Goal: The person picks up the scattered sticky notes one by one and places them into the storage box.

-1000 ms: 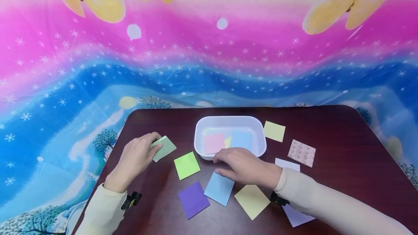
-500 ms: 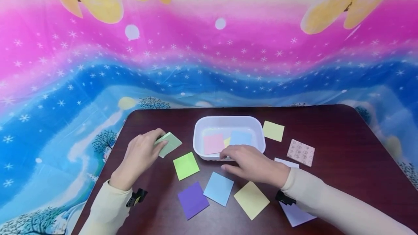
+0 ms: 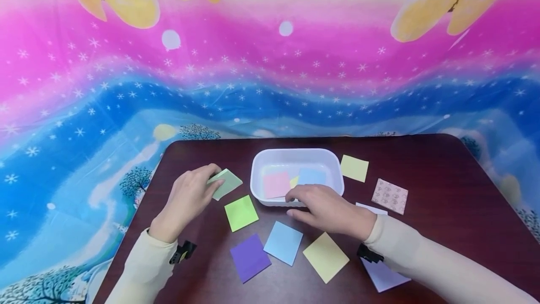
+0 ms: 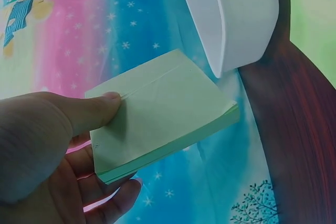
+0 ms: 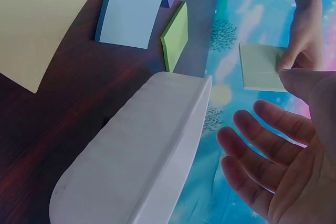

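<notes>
My left hand [image 3: 190, 196] pinches a pale green sticky note pad [image 4: 163, 108] by its edge, thumb on top and fingers beneath, left of the white plastic tub [image 3: 297, 155]. My right hand [image 3: 326, 208] hovers by the tub's near rim; in the right wrist view its fingers [image 5: 262, 156] are loosely bent and hold nothing. Inside the tub lie a pink pad [image 3: 276, 184], a blue pad [image 3: 312, 176] and a bit of something yellow [image 3: 294, 182], partly hidden.
On the dark table [image 3: 202, 154] lie a bright green pad [image 3: 241, 213], a purple pad [image 3: 251, 258], a light blue pad [image 3: 283, 243] and a cream pad [image 3: 326, 257]. To the right are a yellow pad [image 3: 354, 168], a patterned pad [image 3: 390, 196] and a lilac pad [image 3: 386, 276], partly under the right sleeve.
My left hand has carried the pale green pad to the right and farther from me, toward the tub. My right hand has shifted slightly right, away from over the light blue pad.
</notes>
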Available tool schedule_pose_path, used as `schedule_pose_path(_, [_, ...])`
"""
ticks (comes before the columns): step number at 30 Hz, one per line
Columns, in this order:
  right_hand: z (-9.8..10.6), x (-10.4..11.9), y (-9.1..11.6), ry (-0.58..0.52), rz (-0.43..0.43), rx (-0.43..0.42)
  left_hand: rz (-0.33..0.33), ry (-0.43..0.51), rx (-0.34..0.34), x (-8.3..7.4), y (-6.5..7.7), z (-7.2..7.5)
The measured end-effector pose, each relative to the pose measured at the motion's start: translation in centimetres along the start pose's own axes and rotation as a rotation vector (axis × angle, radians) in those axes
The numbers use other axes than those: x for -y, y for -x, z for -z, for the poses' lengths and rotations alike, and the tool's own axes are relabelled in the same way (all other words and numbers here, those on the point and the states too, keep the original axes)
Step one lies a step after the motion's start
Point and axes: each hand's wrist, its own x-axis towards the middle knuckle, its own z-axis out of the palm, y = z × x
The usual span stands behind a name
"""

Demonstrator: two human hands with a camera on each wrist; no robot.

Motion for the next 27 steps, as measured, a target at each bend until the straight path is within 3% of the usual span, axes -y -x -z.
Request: schedule_pose_path(27, [0.9,-1.6,1.6,0.064,-0.058,-0.083,-0.088,0.028,0.012,-2.6,-3.1,-1.1])
